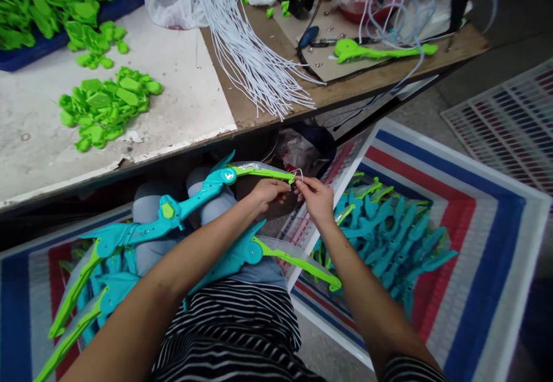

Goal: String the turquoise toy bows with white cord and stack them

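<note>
A teal and green toy bow [202, 193] lies across my knees, its green limb pointing right. At that limb's tip is a loop of white string [299, 171]. My left hand [272, 191] is closed just below the tip, its fingers pinched on what looks like the string. From the right, my right hand [317, 197] pinches the string close against the tip, with the fingertips of both hands almost meeting. A second toy bow [250, 250] rests on my lap under my left forearm, partly hidden by it.
On the bench [181, 82] lie a pile of green plastic parts [112, 102], a bundle of white strings [254, 65] and a green limb [380, 51]. A striped bin [479, 244] of teal bows stands at right; more bows [108, 295] sit in a striped container at left.
</note>
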Action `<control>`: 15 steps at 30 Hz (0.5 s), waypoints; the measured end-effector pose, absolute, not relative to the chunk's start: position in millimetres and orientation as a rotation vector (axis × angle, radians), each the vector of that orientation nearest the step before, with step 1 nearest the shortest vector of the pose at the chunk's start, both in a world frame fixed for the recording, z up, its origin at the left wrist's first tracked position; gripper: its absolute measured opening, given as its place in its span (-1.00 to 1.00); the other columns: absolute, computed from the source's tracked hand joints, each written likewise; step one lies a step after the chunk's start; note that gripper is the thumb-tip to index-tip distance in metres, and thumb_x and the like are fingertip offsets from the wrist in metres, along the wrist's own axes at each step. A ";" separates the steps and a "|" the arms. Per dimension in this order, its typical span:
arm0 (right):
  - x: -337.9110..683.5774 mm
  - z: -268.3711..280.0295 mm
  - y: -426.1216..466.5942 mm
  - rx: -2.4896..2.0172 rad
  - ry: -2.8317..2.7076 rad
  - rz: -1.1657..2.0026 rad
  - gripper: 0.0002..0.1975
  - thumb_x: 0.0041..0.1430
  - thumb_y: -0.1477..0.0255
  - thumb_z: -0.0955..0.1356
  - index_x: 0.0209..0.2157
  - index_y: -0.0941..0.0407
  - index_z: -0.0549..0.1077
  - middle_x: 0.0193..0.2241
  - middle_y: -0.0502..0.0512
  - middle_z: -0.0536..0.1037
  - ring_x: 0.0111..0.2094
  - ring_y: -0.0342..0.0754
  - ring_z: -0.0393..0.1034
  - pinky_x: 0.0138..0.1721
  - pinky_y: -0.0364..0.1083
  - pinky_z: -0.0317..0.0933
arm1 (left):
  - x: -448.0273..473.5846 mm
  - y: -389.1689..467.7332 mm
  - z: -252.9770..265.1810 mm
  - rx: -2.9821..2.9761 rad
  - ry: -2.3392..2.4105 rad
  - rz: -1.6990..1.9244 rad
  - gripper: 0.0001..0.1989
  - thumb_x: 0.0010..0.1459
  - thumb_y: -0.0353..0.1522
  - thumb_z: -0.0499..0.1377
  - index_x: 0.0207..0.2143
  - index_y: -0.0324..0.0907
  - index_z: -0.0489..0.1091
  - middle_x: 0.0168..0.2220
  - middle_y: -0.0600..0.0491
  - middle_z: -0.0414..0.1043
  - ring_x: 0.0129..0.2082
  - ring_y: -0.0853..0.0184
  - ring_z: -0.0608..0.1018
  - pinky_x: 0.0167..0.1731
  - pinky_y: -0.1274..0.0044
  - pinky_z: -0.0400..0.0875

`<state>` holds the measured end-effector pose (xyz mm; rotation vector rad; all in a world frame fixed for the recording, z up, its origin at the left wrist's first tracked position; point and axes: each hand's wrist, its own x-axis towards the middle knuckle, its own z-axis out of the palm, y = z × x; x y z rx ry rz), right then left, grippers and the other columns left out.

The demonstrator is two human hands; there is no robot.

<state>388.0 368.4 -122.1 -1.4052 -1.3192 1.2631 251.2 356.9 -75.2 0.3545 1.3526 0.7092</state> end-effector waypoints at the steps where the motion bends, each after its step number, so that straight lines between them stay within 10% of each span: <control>1: 385.0 -124.2 370.5 -1.410 -1.266 1.300 -0.68 -0.09 0.20 0.41 -0.34 0.12 0.59 -0.43 0.04 0.52 -0.56 -0.14 0.35 -0.63 -0.17 0.22 | 252.4 357.6 -75.8 0.378 1.365 0.712 -0.75 0.11 -0.60 0.09 -0.62 -0.29 0.33 -0.64 0.11 0.32 -0.65 0.54 0.34 -0.57 0.66 0.26; 15: 388.7 -134.5 380.3 -1.506 -1.057 1.360 -0.66 -0.24 0.20 0.49 -0.42 0.15 0.60 -0.62 0.00 0.51 -0.63 -0.16 0.31 -0.65 -0.16 0.24 | 62.3 208.8 15.8 1.325 2.092 0.058 -0.80 -0.02 -0.23 0.06 -0.54 -0.14 0.35 -0.60 0.12 0.40 -0.55 0.34 0.42 -0.52 0.56 0.19</control>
